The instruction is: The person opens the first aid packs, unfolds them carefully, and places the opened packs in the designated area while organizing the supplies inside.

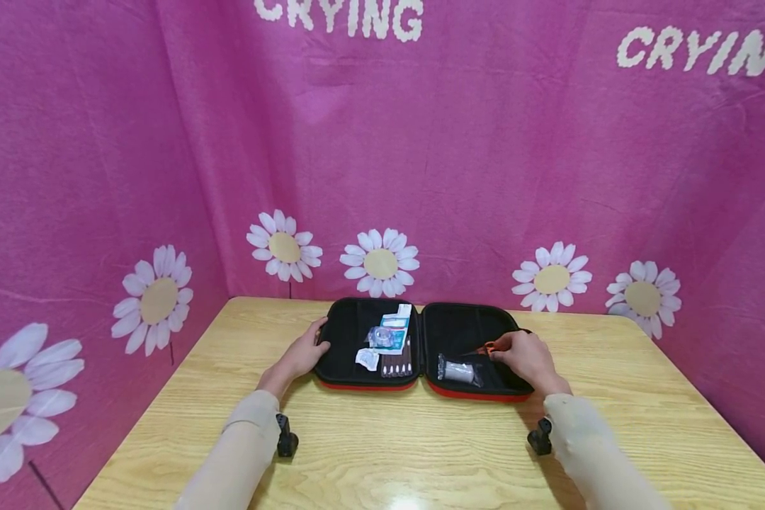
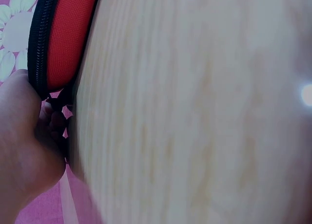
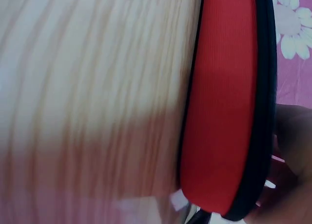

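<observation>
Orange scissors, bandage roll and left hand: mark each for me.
orange scissors (image 1: 488, 347), head view, on the orange handle.
bandage roll (image 1: 460, 371), head view, mid-roll.
left hand (image 1: 304, 353), head view, back of the hand.

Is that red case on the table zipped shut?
No, the case lies opened flat on the table, both halves showing small packets inside.

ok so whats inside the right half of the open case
The right half of the case holds a clear-wrapped white roll and an orange-handled tool at the right hand, which covers most of the tool.
</observation>
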Demonstrator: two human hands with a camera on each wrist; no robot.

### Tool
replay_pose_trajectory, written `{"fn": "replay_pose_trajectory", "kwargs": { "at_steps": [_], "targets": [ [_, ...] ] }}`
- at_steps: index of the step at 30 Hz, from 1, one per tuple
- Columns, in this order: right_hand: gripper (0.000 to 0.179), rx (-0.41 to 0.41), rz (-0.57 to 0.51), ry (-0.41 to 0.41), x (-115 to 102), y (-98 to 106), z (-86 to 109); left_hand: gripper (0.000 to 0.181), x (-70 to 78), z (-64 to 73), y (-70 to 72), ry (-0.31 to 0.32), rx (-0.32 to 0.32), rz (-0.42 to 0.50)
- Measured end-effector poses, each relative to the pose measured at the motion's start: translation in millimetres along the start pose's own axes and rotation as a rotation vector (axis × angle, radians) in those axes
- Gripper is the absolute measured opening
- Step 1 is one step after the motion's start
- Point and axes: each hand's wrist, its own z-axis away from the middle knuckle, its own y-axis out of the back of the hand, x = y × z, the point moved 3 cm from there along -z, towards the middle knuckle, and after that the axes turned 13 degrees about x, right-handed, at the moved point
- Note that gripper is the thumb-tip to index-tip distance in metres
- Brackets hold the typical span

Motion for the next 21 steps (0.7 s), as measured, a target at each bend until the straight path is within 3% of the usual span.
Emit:
{"fn": "replay_pose_trajectory", "kwargs": {
  "at_steps": [7, 13, 21],
  "targets": [
    [0.023, -0.116, -0.080, 0.000, -5.0, -4.5, -0.1, 0.061, 0.5, 0.2, 0.6, -0.007, 0.000, -0.007],
    [0.022, -0.182, -0.165, 0.108, -4.4, 2.6, -1.8, 0.061, 0.7, -0.4, 1.3, -0.003, 0.002, -0.007],
    [0.020, -0.159, -0.183, 0.105, -6.9, 8.0, 0.5, 0.061, 2.7, 1.4, 0.9, 0.002, -0.007, -0.009]
  ]
}}
